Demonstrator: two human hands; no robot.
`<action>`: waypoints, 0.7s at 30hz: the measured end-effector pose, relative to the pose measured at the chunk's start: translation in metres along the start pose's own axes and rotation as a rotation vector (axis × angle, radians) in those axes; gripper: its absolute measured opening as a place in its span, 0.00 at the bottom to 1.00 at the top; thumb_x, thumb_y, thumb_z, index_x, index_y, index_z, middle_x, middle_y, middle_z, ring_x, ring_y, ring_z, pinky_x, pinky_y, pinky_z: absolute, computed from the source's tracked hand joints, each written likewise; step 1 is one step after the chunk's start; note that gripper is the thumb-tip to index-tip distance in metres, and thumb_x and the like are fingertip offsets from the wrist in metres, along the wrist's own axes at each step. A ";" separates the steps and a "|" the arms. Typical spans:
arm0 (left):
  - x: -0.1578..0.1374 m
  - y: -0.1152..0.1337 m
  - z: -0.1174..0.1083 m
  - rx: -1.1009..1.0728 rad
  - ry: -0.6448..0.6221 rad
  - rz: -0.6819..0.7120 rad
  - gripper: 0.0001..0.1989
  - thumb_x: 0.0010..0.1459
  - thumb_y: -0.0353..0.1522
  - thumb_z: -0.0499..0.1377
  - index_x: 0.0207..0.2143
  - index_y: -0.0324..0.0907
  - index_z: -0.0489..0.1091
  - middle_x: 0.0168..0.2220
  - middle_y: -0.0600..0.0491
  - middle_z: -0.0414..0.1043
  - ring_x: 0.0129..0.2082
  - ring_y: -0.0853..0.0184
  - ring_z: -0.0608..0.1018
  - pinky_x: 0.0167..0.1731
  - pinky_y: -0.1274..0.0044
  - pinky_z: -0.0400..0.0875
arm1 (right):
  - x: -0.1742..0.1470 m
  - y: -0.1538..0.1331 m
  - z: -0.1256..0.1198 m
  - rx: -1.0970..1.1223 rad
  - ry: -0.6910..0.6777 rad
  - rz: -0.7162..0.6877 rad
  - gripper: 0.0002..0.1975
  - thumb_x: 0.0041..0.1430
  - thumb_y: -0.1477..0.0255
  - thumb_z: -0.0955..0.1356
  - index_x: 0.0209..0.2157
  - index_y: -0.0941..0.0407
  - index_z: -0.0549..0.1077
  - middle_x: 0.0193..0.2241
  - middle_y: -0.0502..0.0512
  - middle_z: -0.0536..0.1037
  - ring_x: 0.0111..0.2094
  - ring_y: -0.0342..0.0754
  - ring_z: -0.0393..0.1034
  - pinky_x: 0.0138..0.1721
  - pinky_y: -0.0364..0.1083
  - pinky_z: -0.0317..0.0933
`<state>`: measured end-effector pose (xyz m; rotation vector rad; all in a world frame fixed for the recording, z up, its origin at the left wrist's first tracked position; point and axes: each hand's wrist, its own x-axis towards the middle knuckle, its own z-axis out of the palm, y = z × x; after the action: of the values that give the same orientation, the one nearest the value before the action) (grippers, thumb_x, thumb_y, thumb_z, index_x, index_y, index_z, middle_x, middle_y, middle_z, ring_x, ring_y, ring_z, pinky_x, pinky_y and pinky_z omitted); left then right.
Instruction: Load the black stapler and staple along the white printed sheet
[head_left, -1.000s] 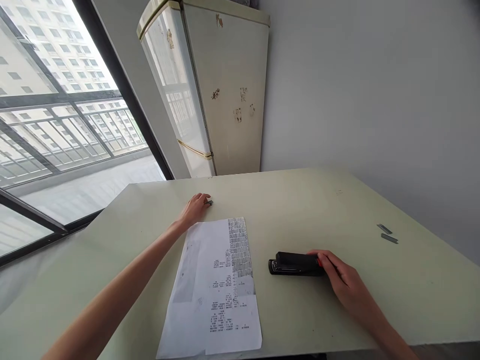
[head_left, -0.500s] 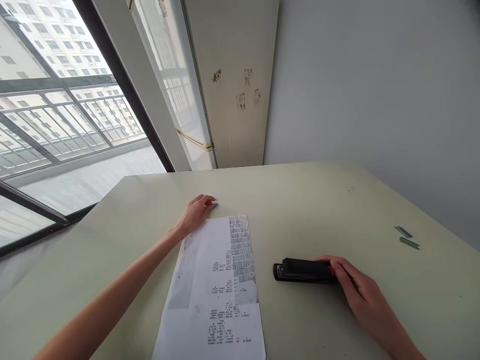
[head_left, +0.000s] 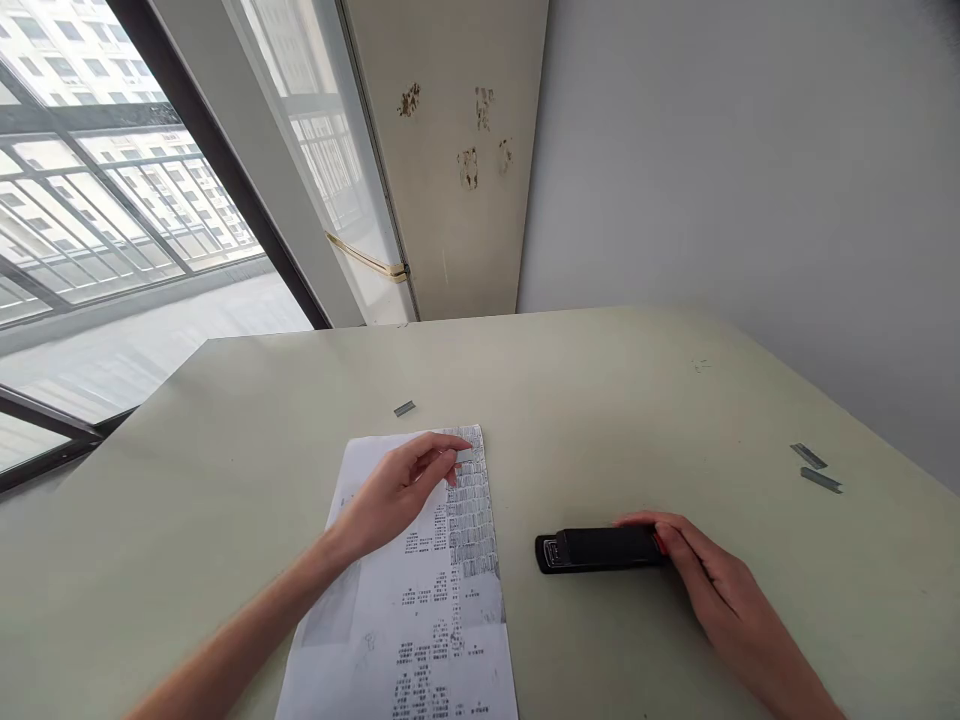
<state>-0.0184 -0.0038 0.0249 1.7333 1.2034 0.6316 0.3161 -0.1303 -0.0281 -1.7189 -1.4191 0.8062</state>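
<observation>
My left hand (head_left: 420, 478) is over the upper part of a printed sheet of paper (head_left: 390, 640), thumb and fingers pinching a small grey staple strip (head_left: 464, 456). The paper's upper right edge carries a dense column of staples or staple-like marks (head_left: 472, 520); I cannot tell which. Just beyond the top edge of the sheet lies another staple strip (head_left: 404, 408). To the right, my right hand (head_left: 705, 575) wraps round the rear end of a black stapler (head_left: 607, 549), which rests on the table with its front pointing left. A bit of red shows by the thumb.
Two more staple strips, one (head_left: 808, 456) above the other (head_left: 821, 480), lie at the right of the pale table (head_left: 600, 400). A grey wall (head_left: 712, 180) borders the table behind and to the right. Glass windows (head_left: 135, 230) stand at the left.
My left hand has moved right and nearer, from beyond the paper's top edge to over the sheet, bringing a staple strip along. My right hand stays on the stapler. The view has shifted slightly.
</observation>
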 end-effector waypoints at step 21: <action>-0.001 0.005 0.063 0.444 -0.103 0.280 0.20 0.69 0.48 0.61 0.54 0.46 0.74 0.30 0.55 0.73 0.26 0.66 0.73 0.26 0.75 0.62 | 0.065 -0.007 0.011 -0.183 -0.276 -0.194 0.18 0.68 0.51 0.67 0.51 0.48 0.75 0.46 0.54 0.82 0.44 0.53 0.76 0.39 0.47 0.70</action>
<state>0.0342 -0.0293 -0.0002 2.3058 1.0929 0.4487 0.3150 -0.0640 -0.0283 -1.6151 -1.8659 0.8517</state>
